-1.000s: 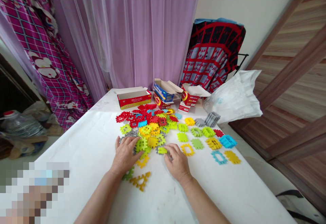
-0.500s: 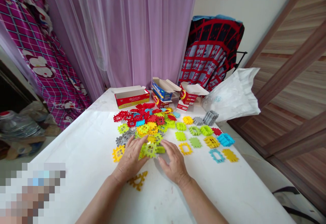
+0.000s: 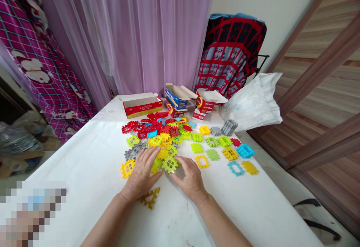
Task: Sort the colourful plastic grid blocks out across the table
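Both my hands rest low on the white table at the front of a heap of plastic waffle-shaped building blocks [image 3: 160, 134]. My left hand [image 3: 142, 174] lies spread over the heap's near edge, holding nothing. My right hand [image 3: 188, 177] has its fingers spread, and their tips are at the right side of a lime-green square block [image 3: 170, 163] between my hands. A yellow block [image 3: 127, 168] lies left of my left hand. A mustard-yellow block [image 3: 150, 198] lies flat just below it. Grey blocks [image 3: 135, 150] lie above it.
More blocks [image 3: 213, 154] lie spaced out right of the heap. Open cardboard boxes [image 3: 142, 106] stand at the far table edge, with a grey block stack [image 3: 229, 127] and a white plastic bag [image 3: 251, 102] to the right. The white-covered table [image 3: 84, 187] ends before a purple curtain.
The lime-green block has shifted slightly right between my hands, and my right hand has moved closer to it. The whole view has drifted a little down and left.
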`<action>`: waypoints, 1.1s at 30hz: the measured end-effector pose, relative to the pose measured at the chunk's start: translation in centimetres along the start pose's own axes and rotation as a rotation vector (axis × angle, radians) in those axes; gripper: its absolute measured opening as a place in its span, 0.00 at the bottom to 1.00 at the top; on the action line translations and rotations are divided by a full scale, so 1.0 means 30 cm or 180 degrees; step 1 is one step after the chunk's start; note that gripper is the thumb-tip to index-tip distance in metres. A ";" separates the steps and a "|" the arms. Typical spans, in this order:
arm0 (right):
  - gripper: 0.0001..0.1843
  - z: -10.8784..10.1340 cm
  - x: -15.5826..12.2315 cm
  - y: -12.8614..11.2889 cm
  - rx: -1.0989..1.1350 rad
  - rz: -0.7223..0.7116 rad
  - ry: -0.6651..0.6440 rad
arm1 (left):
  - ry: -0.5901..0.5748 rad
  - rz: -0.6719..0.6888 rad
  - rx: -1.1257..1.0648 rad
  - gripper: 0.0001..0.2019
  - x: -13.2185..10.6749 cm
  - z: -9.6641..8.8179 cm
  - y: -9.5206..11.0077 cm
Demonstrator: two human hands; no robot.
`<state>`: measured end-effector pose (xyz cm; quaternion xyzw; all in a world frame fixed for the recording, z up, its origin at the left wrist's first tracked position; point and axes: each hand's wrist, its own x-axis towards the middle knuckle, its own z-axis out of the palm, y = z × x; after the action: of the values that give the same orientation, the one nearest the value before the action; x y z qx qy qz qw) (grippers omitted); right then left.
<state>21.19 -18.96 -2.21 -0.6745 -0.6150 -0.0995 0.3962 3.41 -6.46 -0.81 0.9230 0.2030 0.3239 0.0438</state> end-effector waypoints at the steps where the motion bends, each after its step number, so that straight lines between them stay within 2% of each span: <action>1: 0.24 -0.002 0.000 -0.001 -0.0043 0.0074 0.0003 | 0.0011 -0.0073 0.0056 0.36 -0.002 0.001 -0.014; 7: 0.16 -0.035 -0.027 -0.007 -0.0386 0.0313 0.0026 | 0.0429 -0.0488 0.0345 0.22 -0.012 -0.008 -0.102; 12: 0.14 -0.071 -0.094 0.015 -0.0802 0.0568 -0.0014 | 0.0631 -0.0751 0.0367 0.20 -0.018 -0.020 -0.141; 18: 0.16 -0.076 -0.109 0.024 -0.1043 0.0743 -0.0122 | 0.0658 -0.0715 0.0347 0.19 -0.021 -0.005 -0.164; 23: 0.14 -0.078 -0.119 0.021 -0.1124 0.0802 -0.0092 | 0.0628 -0.0738 0.0244 0.19 -0.019 -0.004 -0.171; 33: 0.14 -0.085 -0.148 0.021 -0.1022 0.0869 -0.0067 | 0.0668 -0.0706 0.0189 0.18 -0.015 -0.013 -0.166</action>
<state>21.67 -23.92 -3.52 -0.8070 -0.4982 -0.1347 0.2869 1.12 -2.13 -1.82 0.8569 0.3166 0.4056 0.0305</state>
